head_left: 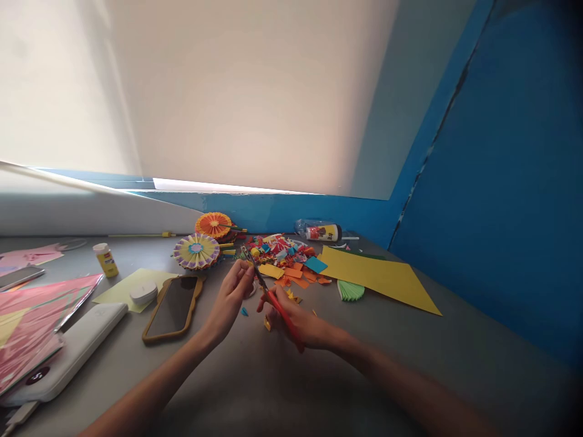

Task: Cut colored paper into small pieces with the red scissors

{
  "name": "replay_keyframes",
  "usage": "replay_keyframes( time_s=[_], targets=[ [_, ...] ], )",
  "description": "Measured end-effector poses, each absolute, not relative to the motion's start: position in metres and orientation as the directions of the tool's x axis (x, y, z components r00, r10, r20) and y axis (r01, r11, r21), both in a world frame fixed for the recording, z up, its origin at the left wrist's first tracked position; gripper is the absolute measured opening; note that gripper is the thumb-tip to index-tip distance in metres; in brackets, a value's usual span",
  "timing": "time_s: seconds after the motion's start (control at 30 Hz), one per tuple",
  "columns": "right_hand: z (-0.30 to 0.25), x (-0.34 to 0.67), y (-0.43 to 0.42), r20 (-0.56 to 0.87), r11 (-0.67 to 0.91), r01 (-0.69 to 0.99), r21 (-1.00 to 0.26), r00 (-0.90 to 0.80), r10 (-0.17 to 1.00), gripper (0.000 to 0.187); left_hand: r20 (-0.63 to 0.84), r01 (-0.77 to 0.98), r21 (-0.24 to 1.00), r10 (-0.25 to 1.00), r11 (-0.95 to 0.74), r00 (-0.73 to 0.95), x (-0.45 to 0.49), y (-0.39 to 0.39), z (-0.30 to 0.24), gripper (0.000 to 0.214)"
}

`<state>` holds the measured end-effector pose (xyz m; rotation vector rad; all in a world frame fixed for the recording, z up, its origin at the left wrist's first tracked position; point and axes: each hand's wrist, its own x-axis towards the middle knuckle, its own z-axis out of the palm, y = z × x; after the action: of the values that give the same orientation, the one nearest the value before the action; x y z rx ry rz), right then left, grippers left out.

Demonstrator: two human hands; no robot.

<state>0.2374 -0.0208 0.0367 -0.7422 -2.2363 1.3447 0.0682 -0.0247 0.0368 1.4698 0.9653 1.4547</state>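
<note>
Scissors with red handles [280,315] are held tight in our right hand [296,318], and the blades [252,264] point up and away from us. Our left hand [232,297] is curled just beside the blades, so the two hands are close together, but we cannot tell if it pinches anything. Bits of colored paper [282,258] lie in a heap just past our hands. A yellow sheet [378,276] lies on the gray table [410,346], and a round paper fan [196,251] sits on the left.
</note>
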Motion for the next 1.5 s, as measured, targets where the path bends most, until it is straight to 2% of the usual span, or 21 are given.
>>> replay_keyframes(
  time_s=[0.2, 0.37, 0.87, 1.5],
  targets=[
    [0.028, 0.236, -0.019, 0.098, 0.332, 0.185, -0.925, -0.728, 0.678, 0.04, 0.337, -0.049, 0.941, 0.941, -0.335, 0.033, 0.069, -0.025, 0.037, 0.029],
    [0.028, 0.237, -0.019, 0.126, 0.344, 0.169, -0.924, -0.714, 0.689, 0.042, 0.346, -0.011, 0.938, 0.937, -0.346, 0.045, 0.066, -0.024, 0.038, 0.028],
    [0.043, 0.244, -0.02, 0.052, 0.326, 0.271, -0.906, -0.692, 0.72, 0.046, 0.376, 0.063, 0.925, 0.927, -0.376, 0.019, 0.061, -0.023, 0.04, 0.03],
    [0.049, 0.244, -0.021, 0.03, 0.215, 0.179, -0.96, -0.698, 0.715, 0.048, 0.456, 0.102, 0.887, 0.888, -0.449, -0.061, 0.054, -0.016, 0.038, 0.026]
  ],
)
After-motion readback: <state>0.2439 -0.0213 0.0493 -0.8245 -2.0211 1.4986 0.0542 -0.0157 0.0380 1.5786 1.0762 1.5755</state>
